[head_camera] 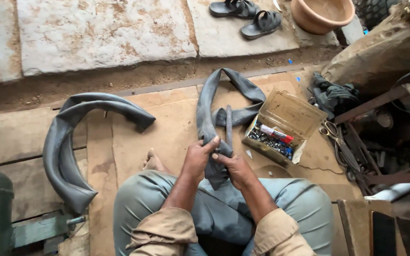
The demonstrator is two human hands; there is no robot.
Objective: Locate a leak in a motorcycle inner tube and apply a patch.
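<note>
I sit on a wooden platform [167, 128] with my knees in front of me. My left hand [197, 159] and my right hand [233, 167] both grip a flat black rubber inner tube [206, 109] just above my lap. The tube loops away from me across the boards and folds back on itself. My fingers pinch a fold of it between the two hands. A thin dark strip [228, 124] stands up from the tube just beyond my right hand.
A second black inner tube [62, 147] lies curved at the left. An open clear plastic box [281, 125] of small metal parts sits at the right, with scissors [333, 132] and dark cloth [333, 95] beyond. Sandals [247, 14] and a clay-coloured basin [321, 13] rest on stone slabs.
</note>
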